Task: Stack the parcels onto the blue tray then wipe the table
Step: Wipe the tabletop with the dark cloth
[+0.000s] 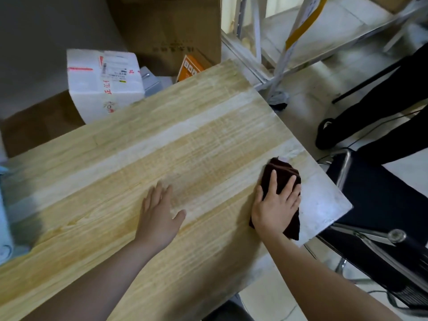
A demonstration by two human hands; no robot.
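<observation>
A dark brown cloth (281,172) lies on the light wooden table (162,144) near its right edge. My right hand (276,205) presses flat on top of the cloth with fingers spread. My left hand (159,212) rests palm down on the bare tabletop at the middle, fingers apart, holding nothing. At the far left edge a pale blue object (4,218), possibly the tray, shows only in part. No parcel lies on the visible tabletop.
Beyond the table's far edge stand a white foam box with labels (102,84), a large brown carton (171,31) and an orange box (190,67). A metal shelf frame (282,54) is at the back right. A black chair (379,216) and a person's legs (370,117) are on the right.
</observation>
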